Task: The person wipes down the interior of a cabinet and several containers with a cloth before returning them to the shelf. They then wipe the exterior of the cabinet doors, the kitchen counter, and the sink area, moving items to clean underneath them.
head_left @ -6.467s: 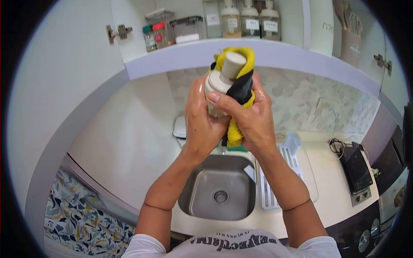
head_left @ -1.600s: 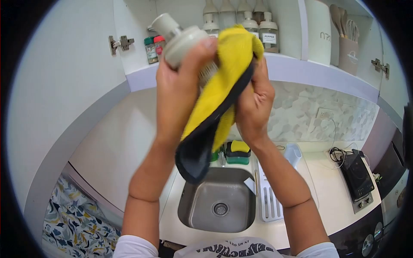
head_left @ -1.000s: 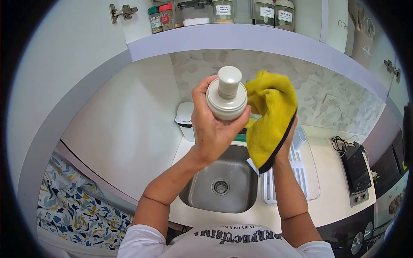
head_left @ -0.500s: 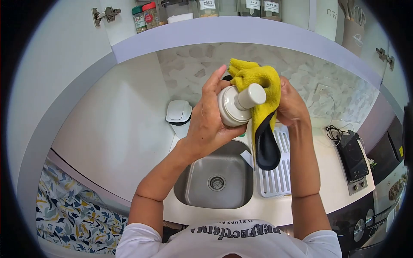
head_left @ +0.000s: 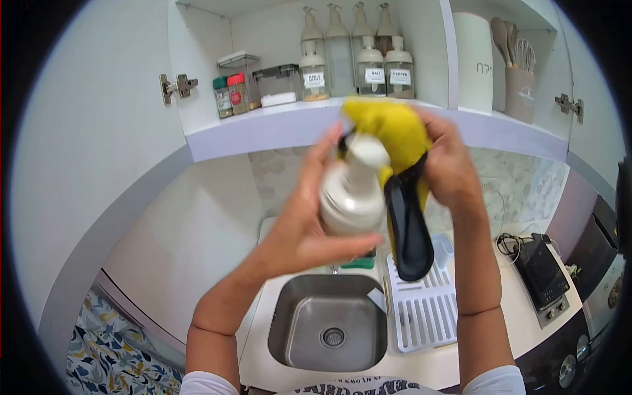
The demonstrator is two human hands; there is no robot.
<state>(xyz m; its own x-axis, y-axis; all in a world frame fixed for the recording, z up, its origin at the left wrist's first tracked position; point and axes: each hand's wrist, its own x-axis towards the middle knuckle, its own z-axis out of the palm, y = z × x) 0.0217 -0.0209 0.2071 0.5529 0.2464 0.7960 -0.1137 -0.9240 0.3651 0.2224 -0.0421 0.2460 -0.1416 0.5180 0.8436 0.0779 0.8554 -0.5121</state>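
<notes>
Bottle [head_left: 349,205] turned, cap [head_left: 368,153] pointing upward, long axis leaning slightly right

An open white cabinet [head_left: 257,141] spans hexagon-patterned wall tiles [head_left: 513,172] above a pale counter [head_left: 421,368].

The drying rack [head_left: 426,315] is positioned on the desk [head_left: 490,322], immediately right of the sink [head_left: 327,322] and left of the cooktop [head_left: 541,273], below the cabinet shelf [head_left: 283,129].

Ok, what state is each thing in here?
Bottle: held up, top on
Cloth: bunched
Left hand: fingers around bottle
Right hand: gripping cloth
Cabinet doors: open
Salt jar: upright, lid on
Pepper jar: upright, lid on
Rack: flat on counter
Cooktop: on or off unclear
</notes>
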